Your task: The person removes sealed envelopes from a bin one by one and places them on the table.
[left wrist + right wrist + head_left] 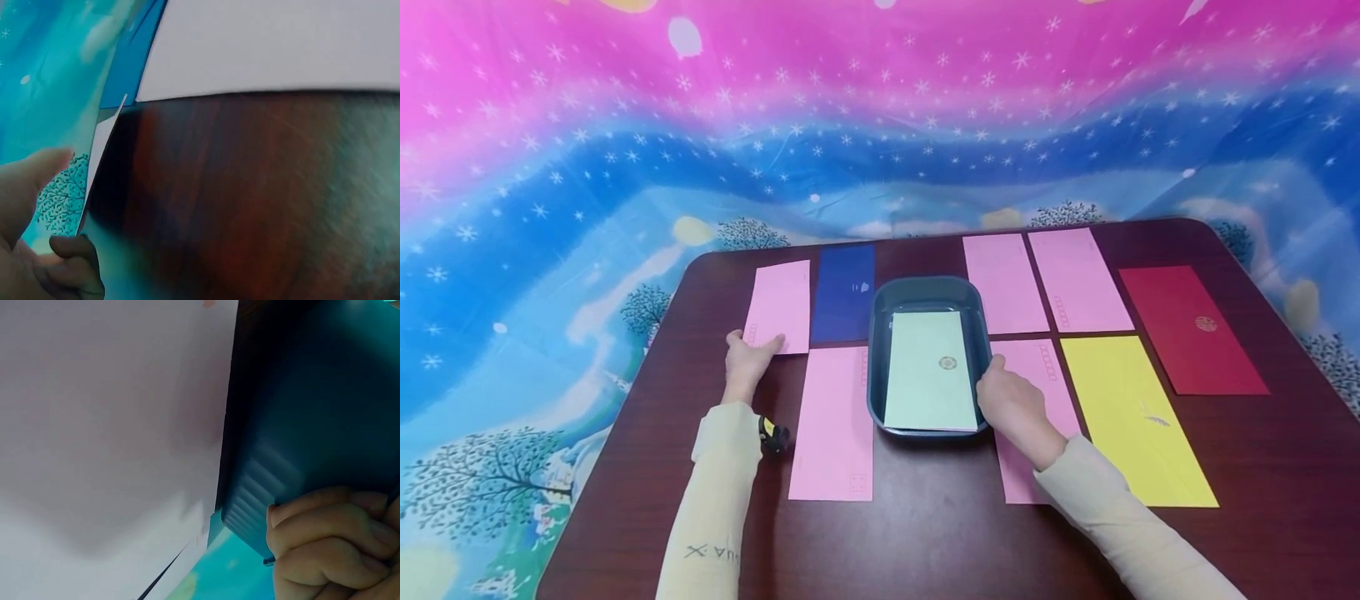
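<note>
My left hand [749, 365] is at the near left corner of a pink envelope [782, 304] at the far left of the table. Thumb and curled fingers hold its near edge, which stands tilted up from the tabletop in the left wrist view. My right hand [1013, 406] grips the right side of a dark blue-green tray [925, 292], its fingers curled at the rim in the right wrist view. Inside the tray lies a pale green envelope [925, 375] with a round gold emblem; whatever is beneath it is hidden.
A dark blue envelope [842, 292] and a pink one [833, 425] lie left of the tray. To its right are several more pink envelopes [1003, 283], a yellow one [1138, 417] and a red one [1195, 333]. A patterned cloth [880, 150] hangs behind the brown table [925, 533].
</note>
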### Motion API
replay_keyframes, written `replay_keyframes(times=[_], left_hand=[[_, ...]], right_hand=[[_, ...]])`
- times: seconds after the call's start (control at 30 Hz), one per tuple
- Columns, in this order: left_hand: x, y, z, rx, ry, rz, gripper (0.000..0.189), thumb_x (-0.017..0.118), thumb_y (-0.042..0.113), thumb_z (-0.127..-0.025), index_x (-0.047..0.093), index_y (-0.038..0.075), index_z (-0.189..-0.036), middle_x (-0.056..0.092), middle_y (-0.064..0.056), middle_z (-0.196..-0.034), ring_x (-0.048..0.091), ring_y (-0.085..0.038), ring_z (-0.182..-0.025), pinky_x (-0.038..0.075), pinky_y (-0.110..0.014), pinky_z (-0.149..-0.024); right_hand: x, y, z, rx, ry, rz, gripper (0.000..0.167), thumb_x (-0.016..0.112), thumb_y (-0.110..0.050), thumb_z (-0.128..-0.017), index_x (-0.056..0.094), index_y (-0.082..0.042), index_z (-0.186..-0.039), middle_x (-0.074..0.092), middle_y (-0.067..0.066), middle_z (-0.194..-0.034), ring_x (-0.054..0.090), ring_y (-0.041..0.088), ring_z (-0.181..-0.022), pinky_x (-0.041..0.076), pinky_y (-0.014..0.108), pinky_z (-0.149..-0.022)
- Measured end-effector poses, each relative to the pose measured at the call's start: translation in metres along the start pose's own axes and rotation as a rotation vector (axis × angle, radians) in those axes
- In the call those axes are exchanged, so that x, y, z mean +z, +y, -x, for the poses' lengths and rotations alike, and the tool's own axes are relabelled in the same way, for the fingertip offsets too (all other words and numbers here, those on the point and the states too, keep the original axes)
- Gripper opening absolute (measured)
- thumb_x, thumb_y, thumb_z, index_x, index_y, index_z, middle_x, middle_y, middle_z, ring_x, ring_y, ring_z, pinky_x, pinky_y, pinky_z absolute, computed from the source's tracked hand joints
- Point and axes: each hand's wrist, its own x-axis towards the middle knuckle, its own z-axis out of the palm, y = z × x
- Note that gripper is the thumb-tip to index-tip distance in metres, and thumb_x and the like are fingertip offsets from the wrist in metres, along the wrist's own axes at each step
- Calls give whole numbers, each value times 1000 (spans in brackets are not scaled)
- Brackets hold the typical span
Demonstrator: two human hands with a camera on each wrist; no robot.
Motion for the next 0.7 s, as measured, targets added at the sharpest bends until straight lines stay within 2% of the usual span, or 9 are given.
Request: replay_keyframes(times=[0.07, 0.17, 0.33, 0.47, 0.57, 0.7], left_hand=[[2, -2, 0, 10, -15, -94, 95, 66, 42, -82, 13, -2, -148, 32, -34, -143, 41, -44, -130, 35, -54, -108], [5, -5, -1, 19, -1, -204, 97, 68, 43, -81, 14, -1, -148, 30, -36, -139, 46, -48, -121, 39, -60, -100], [11, -7, -3, 26, 66, -245, 93, 69, 45, -81, 20, -3, -144, 30, -36, -134, 53, -52, -108, 44, -60, -92], [16, -7, -3, 64, 120, -277, 84, 67, 47, -83, 29, -1, -141, 30, -33, -131, 57, -51, -102, 47, -59, -85], [17, -8, -4, 96, 129, -323, 75, 64, 46, -86, 35, 4, -140, 33, -30, -131, 58, -51, -102, 48, -59, -83], [18, -7, -6, 112, 107, -385, 62, 59, 46, -90, 44, 7, -135, 35, -27, -134, 57, -50, -104, 48, -58, -83]], right_hand=[[0, 0, 0, -3, 2, -2, 55, 36, -18, -100, 22, 15, -141, 54, 16, -69, 53, 25, -59, 37, 28, -49], [0, 0, 0, -6, 4, -5, 53, 36, -18, -100, 24, 15, -139, 55, 16, -69, 54, 25, -59, 39, 28, -48], [0, 0, -1, -6, 3, -10, 52, 36, -18, -100, 25, 15, -138, 55, 16, -69, 55, 24, -57, 39, 27, -47], [0, 0, 0, -4, 2, -10, 51, 37, -18, -100, 26, 15, -138, 54, 15, -68, 54, 24, -57, 39, 27, -47], [0, 0, 0, -5, 5, -10, 51, 37, -18, -100, 27, 14, -137, 54, 15, -68, 54, 24, -57, 39, 27, -47], [0, 0, 0, -14, 7, -5, 51, 36, -18, -100, 26, 15, -138, 53, 15, -67, 53, 24, -56, 38, 27, -47]])
